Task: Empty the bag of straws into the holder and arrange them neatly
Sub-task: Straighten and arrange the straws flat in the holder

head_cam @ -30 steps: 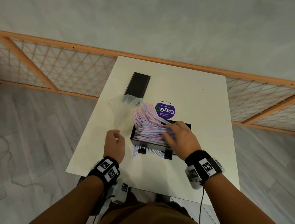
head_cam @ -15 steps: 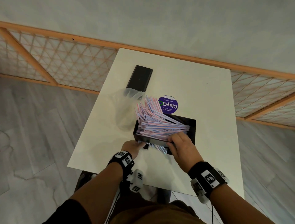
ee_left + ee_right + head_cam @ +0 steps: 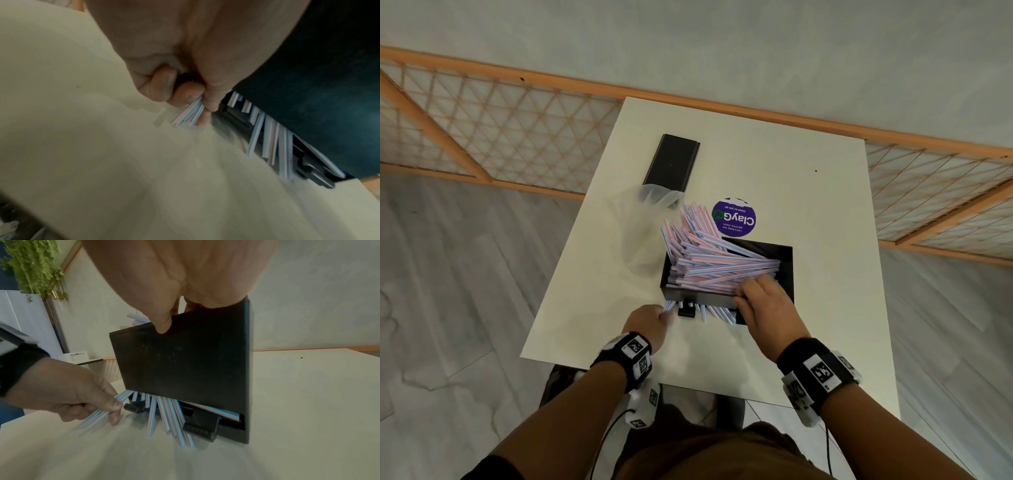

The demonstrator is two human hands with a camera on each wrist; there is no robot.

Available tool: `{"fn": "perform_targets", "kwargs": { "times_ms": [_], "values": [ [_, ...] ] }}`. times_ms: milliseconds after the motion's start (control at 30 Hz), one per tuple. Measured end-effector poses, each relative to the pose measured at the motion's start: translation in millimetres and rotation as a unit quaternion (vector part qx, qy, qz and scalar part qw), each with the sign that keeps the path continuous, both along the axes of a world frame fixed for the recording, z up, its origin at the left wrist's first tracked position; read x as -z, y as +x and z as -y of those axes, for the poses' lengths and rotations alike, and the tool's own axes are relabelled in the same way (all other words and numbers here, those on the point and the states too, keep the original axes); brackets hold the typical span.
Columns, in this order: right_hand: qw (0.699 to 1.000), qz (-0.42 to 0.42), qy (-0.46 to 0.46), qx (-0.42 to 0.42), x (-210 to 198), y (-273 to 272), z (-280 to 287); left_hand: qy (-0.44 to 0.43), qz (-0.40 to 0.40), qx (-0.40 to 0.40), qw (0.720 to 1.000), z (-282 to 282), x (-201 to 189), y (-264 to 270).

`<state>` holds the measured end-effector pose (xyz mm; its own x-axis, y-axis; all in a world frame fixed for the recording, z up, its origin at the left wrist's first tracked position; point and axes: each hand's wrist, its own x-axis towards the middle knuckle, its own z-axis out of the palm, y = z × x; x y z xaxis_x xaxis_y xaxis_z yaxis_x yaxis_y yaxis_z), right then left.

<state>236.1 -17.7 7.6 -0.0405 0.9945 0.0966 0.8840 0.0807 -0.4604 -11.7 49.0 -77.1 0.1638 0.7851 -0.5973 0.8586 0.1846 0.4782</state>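
Item: black straw holder (image 3: 784,260), table (image 3: 808,342) centre, heaped with striped straws (image 3: 722,265); more splay from its bottom slot at 6 o'clock. Right hand (image 3: 767,308) grips the near wall. Left hand (image 3: 649,320), idle a second ago, now pinches stray straw ends (image 3: 188,116) at 7 o'clock. Emptied clear bag (image 3: 640,240) at 10 o'clock. Tidying begun; unfinished.

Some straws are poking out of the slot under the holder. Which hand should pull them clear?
Left. The left hand already pinches a few loose straws at the slot, while the right hand grips the holder rim and probably steadies it.
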Motion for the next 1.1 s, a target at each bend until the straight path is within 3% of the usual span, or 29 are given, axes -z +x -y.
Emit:
{"fn": "perform_targets", "kwargs": {
  "times_ms": [200,467,733,967,1100],
  "values": [
    [0.999,0.02,0.013,-0.024,-2.5,-10.0,3.3,0.008,-0.047,0.033,0.998,16.5,1.4,-12.2],
    [0.998,0.016,0.051,0.028,2.4,-18.2,-0.5,-0.038,-0.09,0.081,0.992,25.6,5.8,-12.0],
    [0.998,-0.013,0.036,0.058,4.5,-19.9,-5.6,-0.131,-0.114,0.166,0.971,68.4,0.2,-58.8],
    [0.992,-0.095,0.008,0.078,-18.9,-17.8,-0.9,-0.022,-0.098,0.236,0.967,85.6,-53.0,-91.0],
    [0.988,-0.087,0.119,0.037,-63.9,-24.9,8.6,0.196,-0.095,0.267,0.939,67.6,-83.8,-65.2]
  ]
}}
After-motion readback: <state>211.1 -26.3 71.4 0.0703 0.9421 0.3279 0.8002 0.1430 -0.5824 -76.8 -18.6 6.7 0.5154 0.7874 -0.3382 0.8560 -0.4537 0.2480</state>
